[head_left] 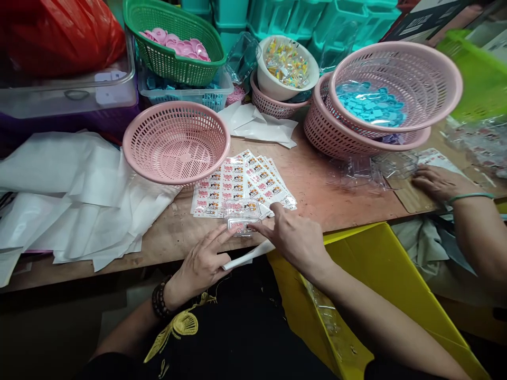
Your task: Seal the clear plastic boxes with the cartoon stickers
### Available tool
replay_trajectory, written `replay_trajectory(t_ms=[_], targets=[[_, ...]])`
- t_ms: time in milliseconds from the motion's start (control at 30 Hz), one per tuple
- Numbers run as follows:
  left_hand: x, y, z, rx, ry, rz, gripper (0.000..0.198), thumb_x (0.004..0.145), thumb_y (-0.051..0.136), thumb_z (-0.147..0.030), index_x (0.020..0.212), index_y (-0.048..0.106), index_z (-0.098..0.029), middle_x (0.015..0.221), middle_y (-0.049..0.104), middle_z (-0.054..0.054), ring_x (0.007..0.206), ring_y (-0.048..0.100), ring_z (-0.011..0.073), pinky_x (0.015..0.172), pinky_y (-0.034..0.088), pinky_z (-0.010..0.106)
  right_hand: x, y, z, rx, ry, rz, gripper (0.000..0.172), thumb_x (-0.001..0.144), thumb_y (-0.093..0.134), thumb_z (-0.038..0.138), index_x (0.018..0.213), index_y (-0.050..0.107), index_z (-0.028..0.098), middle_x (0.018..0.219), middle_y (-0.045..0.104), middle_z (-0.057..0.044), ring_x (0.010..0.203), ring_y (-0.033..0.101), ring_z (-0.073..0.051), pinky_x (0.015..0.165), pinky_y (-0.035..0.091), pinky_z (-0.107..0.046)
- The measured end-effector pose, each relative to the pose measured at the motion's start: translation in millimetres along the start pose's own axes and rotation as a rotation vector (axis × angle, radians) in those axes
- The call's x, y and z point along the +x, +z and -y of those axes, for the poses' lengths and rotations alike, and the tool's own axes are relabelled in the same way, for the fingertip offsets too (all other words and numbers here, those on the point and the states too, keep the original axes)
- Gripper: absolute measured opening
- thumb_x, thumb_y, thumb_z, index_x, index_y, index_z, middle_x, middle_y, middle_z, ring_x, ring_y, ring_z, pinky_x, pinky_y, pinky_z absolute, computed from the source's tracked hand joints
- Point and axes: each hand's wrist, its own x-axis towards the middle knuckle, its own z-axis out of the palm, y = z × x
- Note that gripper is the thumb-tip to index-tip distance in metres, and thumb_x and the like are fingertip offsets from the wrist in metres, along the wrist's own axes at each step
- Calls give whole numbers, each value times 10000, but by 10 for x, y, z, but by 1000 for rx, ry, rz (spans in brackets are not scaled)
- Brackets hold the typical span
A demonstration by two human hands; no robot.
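A small clear plastic case (242, 208) lies with its lid up at the table's front edge, and a cat-printed label shows on its lower half. My left hand (200, 264) has its fingertips on the case's left side and grips a folded white paper sheet (249, 255) by the thumb. My right hand (299, 237) presses its thumb on the right of the label; its index finger reaches forward, apart from the thumb, and the other fingers are partly hidden. Just behind the case, sheets of cat stickers (225, 182) are fanned out on the table.
A pink basket (137, 137) stands behind the sticker sheets. White paper sheets (79, 195) pile up at left. Stacked pink baskets (435, 79) with blue pieces stand at right, near clear cases (356, 171) and another person's hand (439, 182). A yellow box (372, 274) sits below.
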Motion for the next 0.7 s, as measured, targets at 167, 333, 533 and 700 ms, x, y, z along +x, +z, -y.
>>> replay_trajectory(t_ms=[167, 333, 533, 700], targets=[[-33, 49, -1, -75, -28, -1, 222, 911, 669, -260, 715, 690, -158, 1594, 393, 130, 1474, 361, 322, 1156, 423, 463, 12, 357, -291, 294, -311, 49, 933, 798, 735, 433, 1529, 270, 87, 1332, 619, -242, 1153, 659, -350, 870, 579, -435], [-24, -59, 4, -179, -22, 9, 199, 919, 649, -216, 743, 723, -161, 1627, 323, 101, 1495, 318, 325, 1202, 356, 492, 176, 902, -169, 543, -402, -179, 812, 853, 468, 108, 1602, 159, 176, 1560, 430, -158, 1399, 479, -269, 1127, 457, -474], [-160, -347, 104, -250, -110, -70, 135, 905, 649, -206, 869, 778, -192, 1480, 548, 83, 1363, 525, 291, 1177, 409, 405, 105, 691, -792, 1039, 31, -260, 586, 835, 523, 200, 1421, 544, 211, 1081, 764, -74, 728, 714, -189, 679, 622, -351], [-61, -328, 148, -422, -566, -139, 326, 849, 717, -431, 1009, 799, -159, 965, 805, 81, 859, 776, 285, 775, 651, 341, -1012, 534, -2212, 1266, 612, -389, 401, 651, 784, 348, 1015, 735, 185, 901, 772, -94, 640, 680, -176, 491, 510, -242]])
